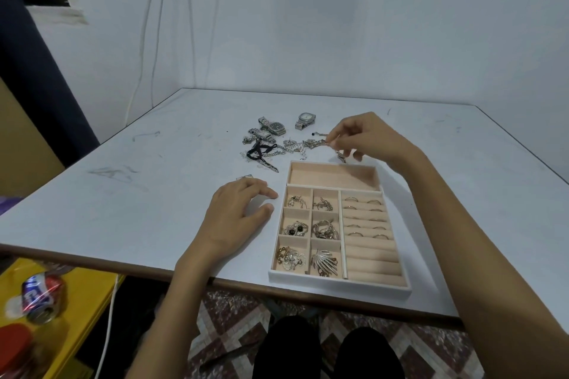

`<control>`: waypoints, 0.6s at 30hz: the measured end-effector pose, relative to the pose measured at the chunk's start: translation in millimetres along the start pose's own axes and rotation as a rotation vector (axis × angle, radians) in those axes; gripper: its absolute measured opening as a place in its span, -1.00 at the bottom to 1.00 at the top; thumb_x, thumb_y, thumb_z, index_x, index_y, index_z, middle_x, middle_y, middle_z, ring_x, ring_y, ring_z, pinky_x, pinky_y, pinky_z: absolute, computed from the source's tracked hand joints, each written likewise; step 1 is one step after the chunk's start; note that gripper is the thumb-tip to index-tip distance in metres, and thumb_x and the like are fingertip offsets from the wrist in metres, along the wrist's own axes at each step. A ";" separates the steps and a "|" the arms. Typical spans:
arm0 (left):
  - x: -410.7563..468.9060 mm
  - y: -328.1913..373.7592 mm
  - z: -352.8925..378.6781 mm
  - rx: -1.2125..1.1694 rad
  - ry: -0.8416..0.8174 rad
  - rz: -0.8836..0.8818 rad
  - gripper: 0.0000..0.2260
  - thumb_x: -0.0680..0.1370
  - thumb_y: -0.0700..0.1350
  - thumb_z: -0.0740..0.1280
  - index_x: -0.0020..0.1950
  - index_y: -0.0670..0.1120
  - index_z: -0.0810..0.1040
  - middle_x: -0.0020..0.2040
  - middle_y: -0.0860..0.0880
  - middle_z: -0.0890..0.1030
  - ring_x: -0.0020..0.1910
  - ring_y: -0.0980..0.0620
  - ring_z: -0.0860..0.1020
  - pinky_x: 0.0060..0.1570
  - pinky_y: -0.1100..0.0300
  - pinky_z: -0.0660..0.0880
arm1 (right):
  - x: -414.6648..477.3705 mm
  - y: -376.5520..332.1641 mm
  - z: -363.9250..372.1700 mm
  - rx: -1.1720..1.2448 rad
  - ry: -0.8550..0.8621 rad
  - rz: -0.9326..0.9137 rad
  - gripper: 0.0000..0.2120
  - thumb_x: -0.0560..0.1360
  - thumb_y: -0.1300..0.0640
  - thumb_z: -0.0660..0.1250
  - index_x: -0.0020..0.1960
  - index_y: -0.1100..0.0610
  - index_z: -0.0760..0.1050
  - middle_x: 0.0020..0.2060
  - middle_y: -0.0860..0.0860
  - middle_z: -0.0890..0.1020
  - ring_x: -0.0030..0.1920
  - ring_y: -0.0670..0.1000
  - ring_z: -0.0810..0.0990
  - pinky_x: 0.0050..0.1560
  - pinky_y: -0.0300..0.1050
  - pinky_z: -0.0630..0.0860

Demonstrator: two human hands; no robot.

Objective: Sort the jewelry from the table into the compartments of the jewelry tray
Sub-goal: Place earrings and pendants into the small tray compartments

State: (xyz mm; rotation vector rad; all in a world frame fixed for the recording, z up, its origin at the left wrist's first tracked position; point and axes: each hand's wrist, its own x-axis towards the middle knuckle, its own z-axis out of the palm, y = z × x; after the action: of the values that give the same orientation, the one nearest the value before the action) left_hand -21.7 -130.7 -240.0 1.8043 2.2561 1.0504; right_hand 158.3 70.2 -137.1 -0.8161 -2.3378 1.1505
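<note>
Chain (317, 143) between right fingers (334, 136) (pinched)

Three watches (275, 127) upper centre of the frame, one jewelry tray (338, 284) lower centre with six small filled compartments (311, 232), about ten rings (368, 218) in its right-hand rolls, two hands (237, 218)

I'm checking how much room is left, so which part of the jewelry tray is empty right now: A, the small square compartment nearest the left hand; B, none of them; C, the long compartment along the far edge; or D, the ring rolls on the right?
C: the long compartment along the far edge of the jewelry tray shows only bare lining, while the small squares and upper ring rolls hold pieces.
</note>
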 end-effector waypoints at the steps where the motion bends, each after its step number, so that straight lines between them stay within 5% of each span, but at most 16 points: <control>1: 0.6 0.5 -0.2 -0.003 0.001 -0.012 -0.61 0.42 0.25 0.10 0.11 0.18 0.56 0.21 0.21 0.47 0.28 0.18 0.35 0.31 0.08 0.22 | 6.8 6.3 1.9 -0.030 0.045 0.015 -0.89 0.45 0.35 0.37 -0.04 0.26 0.62 -0.33 0.09 0.58 -0.34 0.02 0.51 -0.45 -0.28 0.40; 5: 2.2 1.3 -0.6 -0.026 0.009 -0.040 -0.62 0.39 0.27 0.10 0.06 0.21 0.57 0.18 0.25 0.47 0.23 0.23 0.33 0.29 0.09 0.21 | 31.6 21.5 15.0 -0.179 0.016 0.013 -0.87 0.42 0.34 0.43 -0.07 0.18 0.65 -0.37 0.04 0.58 -0.41 -0.04 0.48 -0.39 -0.22 0.40; 11: 0.8 1.6 0.3 -0.018 0.006 -0.038 -0.63 0.42 0.27 0.09 0.08 0.21 0.55 0.20 0.25 0.46 0.27 0.22 0.32 0.26 0.15 0.18 | 60.2 20.1 40.2 -0.421 -0.100 -0.069 -0.79 0.41 0.21 0.48 0.01 -0.01 0.67 -0.28 -0.05 0.59 -0.12 -0.01 0.55 0.00 -0.04 0.49; 18: 1.1 4.1 -1.4 -0.039 0.023 -0.053 -0.63 0.40 0.26 0.11 0.06 0.21 0.57 0.18 0.26 0.48 0.29 0.23 0.34 0.35 0.03 0.22 | 64.6 27.0 47.9 -0.509 -0.085 -0.051 -0.84 0.43 0.27 0.36 -0.16 0.02 0.62 -0.21 -0.04 0.63 -0.12 -0.01 0.55 -0.18 -0.15 0.39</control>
State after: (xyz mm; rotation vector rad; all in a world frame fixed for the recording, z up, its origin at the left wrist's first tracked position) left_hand -19.3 -130.0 -236.4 1.7163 2.2664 1.1043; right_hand 90.9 98.6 -180.1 -0.8749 -2.7510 0.5764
